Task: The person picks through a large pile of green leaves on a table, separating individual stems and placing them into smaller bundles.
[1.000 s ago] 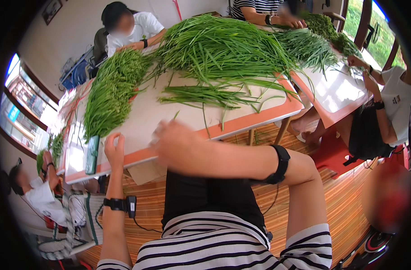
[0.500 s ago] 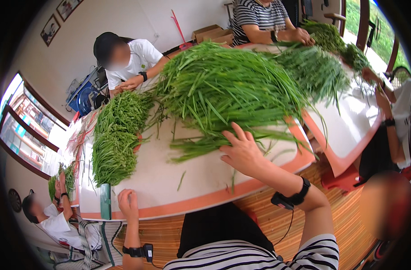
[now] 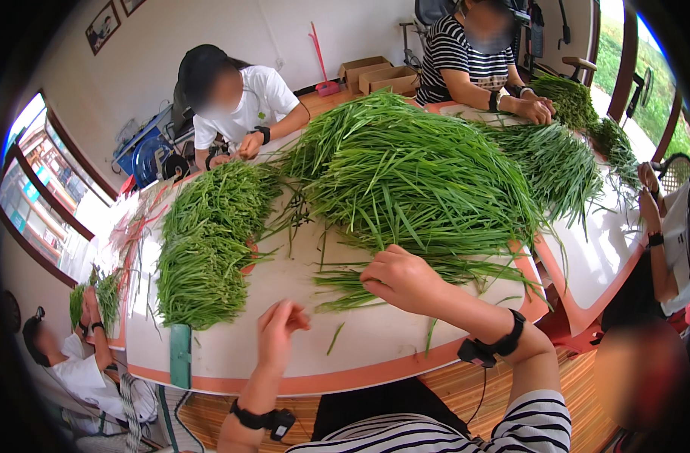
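Centrally, the right hand (image 3: 400, 278) of the wearer lies over the near edge of a large heap of long green leaves (image 3: 428, 174), at a small bunch of leaves (image 3: 341, 281) spread in front of that heap. Its fingers are curled together and point to the left of the frame; whether a stalk is clamped between them cannot be told. The left hand (image 3: 278, 332), below and to the left, is raised over the table (image 3: 216, 351), fingers loosely bent and apart from one another. A single cut leaf (image 3: 335, 339) lies just to its right. Left of centre, a long stack of greens (image 3: 209, 249) runs down the table; at its lower end is a flat green oblong object (image 3: 180, 355), near the table's orange border. Dark bands (image 3: 509, 336) circle both wrists. In the upper left, a person in a white shirt (image 3: 273, 98) bends over the far end of the stack; in the upper right, a person in a striped shirt (image 3: 444, 57) has both hands near a further heap of greens (image 3: 549, 166). Two more people sit at the right and lower-left edges.
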